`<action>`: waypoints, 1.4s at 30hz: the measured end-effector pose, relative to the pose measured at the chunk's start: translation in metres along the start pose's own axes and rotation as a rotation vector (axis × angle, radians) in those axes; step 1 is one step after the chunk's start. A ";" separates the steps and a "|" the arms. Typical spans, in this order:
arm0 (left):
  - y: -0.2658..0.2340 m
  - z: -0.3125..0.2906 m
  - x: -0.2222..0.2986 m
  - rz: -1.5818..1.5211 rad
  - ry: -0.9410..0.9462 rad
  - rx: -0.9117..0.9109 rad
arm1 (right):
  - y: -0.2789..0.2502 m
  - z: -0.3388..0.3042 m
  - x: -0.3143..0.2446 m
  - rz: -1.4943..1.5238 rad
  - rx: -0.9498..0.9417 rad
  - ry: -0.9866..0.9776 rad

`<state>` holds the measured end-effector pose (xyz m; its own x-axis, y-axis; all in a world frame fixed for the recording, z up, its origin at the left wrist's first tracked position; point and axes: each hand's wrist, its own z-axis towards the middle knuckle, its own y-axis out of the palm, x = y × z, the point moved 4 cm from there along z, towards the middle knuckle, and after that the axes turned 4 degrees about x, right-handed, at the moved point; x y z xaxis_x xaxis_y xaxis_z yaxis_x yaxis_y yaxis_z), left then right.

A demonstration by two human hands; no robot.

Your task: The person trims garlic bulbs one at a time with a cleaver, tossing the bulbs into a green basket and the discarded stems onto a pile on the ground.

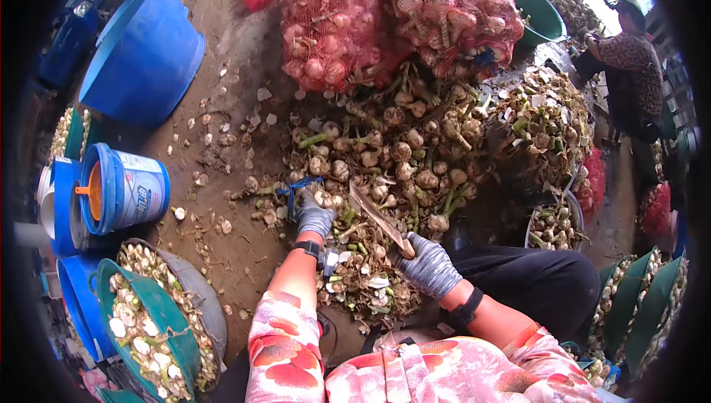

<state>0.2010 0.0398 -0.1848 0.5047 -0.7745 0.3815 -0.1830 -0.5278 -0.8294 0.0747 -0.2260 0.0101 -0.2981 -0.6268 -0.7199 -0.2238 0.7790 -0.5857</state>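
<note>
My right hand [429,264], in a grey knitted glove, is closed around the wooden handle of a long-bladed knife [378,216]. The blade slants up and left over the garlic. Left of it, my left hand [314,218], gloved the same way, is closed on a garlic bulb [326,199], though its fingertips are partly hidden. A blue strip [300,183] lies just beyond this hand. Past both hands spreads a heap of garlic [404,151] with stems and roots on. Between my forearms lies a pile of trimmings [374,288], with cut stems and pale husks.
Full red mesh sacks [333,22] stand at the far side. At left are a large blue tub [144,55], a blue bucket [137,188] and a green basket [144,329] of garlic. A mound of stalks [544,118] rises at right, with another person [629,62] beyond.
</note>
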 end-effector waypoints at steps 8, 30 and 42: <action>-0.034 -0.092 0.030 -1.165 0.182 -0.164 | -0.003 0.008 -0.013 -0.156 -0.013 -0.066; -0.087 -0.264 -0.012 0.039 0.868 0.243 | -0.025 -0.088 -0.052 -0.371 -0.165 -0.569; -0.095 -0.296 0.022 -0.509 0.560 -0.227 | -0.007 -0.072 -0.007 -0.388 -0.074 -0.586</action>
<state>-0.0205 -0.0303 0.0235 0.0837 -0.4466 0.8908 -0.2420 -0.8763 -0.4166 0.0116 -0.2266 0.0460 0.3601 -0.7474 -0.5583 -0.2812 0.4836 -0.8289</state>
